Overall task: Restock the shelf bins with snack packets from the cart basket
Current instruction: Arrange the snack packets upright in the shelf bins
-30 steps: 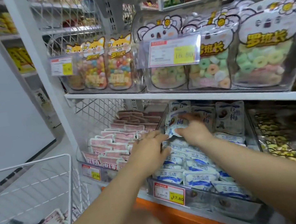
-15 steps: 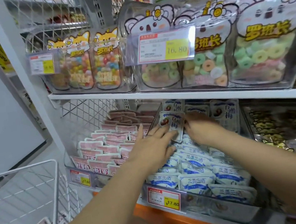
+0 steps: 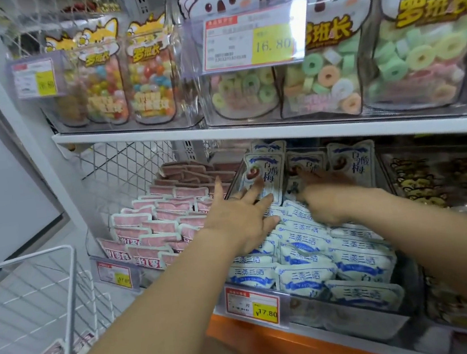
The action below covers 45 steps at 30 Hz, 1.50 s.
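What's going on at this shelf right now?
A person has both hands among the blue-and-white packets in a clear bin on the lower shelf. The left hand lies with straight fingers against an upright packet at the back. The right hand reaches the same row, too blurred to read its grip. The wire cart basket at lower left has packets in it.

Glossy plastic snack packets (image 3: 308, 278), clear plastic bin (image 3: 348, 314), white wire cart basket (image 3: 69, 293), smooth white shelf (image 3: 250, 136)

16.80 price tag (image 3: 252, 37): upper shelf | 17.80 price tag (image 3: 253, 305): lower row | orange plinth (image 3: 278, 346): beneath
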Tool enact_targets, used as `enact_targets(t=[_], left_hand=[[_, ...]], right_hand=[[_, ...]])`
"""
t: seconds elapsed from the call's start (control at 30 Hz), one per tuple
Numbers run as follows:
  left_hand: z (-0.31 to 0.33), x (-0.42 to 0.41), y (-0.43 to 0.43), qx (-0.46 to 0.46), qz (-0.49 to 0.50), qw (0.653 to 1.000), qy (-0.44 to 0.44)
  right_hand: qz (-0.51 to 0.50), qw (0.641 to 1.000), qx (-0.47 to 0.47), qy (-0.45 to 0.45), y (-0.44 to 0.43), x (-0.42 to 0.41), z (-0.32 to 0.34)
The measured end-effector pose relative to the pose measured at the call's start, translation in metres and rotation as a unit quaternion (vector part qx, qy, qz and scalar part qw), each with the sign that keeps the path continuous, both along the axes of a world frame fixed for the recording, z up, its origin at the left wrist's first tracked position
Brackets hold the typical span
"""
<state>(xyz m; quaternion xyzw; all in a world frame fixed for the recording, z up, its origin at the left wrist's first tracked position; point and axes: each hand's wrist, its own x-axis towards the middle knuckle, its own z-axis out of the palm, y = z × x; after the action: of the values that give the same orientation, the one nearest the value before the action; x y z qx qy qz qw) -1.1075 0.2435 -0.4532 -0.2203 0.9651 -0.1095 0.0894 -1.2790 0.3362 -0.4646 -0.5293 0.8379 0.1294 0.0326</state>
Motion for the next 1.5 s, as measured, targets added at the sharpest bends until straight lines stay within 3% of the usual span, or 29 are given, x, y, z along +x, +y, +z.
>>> enact_targets(t=[0.33,0.47,0.57,0.73,0.9,1.23,1.5], left_hand=[[0.002,-0.002,0.0,-0.007,-0.011,1.0,-0.018],[0.004,-0.007,-0.004,0.011,-0.011,1.0,0.026],[0.007,-0.012,-0.007,-0.007,-0.023,0.998,0.064],[0.003,-0.018,-0.009,-0.017,-0.032,0.998,0.052],[0.004,-0.024,-0.005,0.007,-0.015,1.0,0.017],[0.001,-0.019,-0.004,0.03,-0.016,0.999,0.009],[0.003,-0.013,-0.004,0.035,-0.019,0.998,0.055]], right_hand=[[-0.031,0.999,-0.018,0.005,0.007,0.026,0.001],[-0.008,1.0,-0.017,-0.011,0.004,0.021,0.005],[-0.003,0.998,-0.045,-0.051,0.004,0.013,0.007],[-0.011,0.99,-0.092,-0.11,0.004,0.005,0.006],[-0.053,0.992,0.002,-0.116,0.0,0.012,-0.006],[-0.049,0.995,-0.016,-0.08,0.0,0.007,-0.001],[0.005,0.988,-0.145,-0.056,0.006,0.019,0.014]])
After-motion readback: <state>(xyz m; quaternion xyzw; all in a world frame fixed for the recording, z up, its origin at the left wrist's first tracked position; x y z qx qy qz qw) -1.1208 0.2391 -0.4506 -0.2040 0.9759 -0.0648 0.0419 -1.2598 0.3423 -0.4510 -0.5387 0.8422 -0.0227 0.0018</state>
